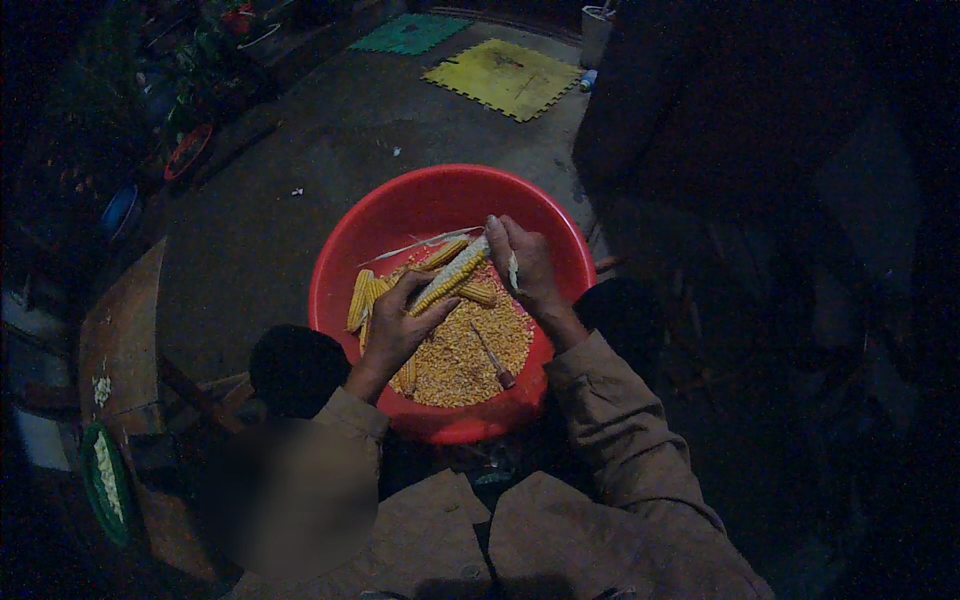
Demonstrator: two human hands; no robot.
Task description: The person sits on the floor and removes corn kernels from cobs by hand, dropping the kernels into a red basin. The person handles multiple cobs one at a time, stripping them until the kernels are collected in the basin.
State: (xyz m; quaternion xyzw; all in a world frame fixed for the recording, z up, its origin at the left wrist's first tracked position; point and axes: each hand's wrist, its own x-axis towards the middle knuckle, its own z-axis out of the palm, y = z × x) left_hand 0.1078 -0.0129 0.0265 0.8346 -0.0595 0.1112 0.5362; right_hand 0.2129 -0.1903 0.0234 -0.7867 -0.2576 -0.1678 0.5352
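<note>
Both hands [400,325] [525,265] grip knobbly corn cob [452,275] over round red basin [350,250].

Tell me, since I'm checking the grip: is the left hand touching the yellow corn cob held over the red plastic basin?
Touching. The head view shows the left hand with its fingers wrapped around the lower end of the yellow corn cob.
</note>
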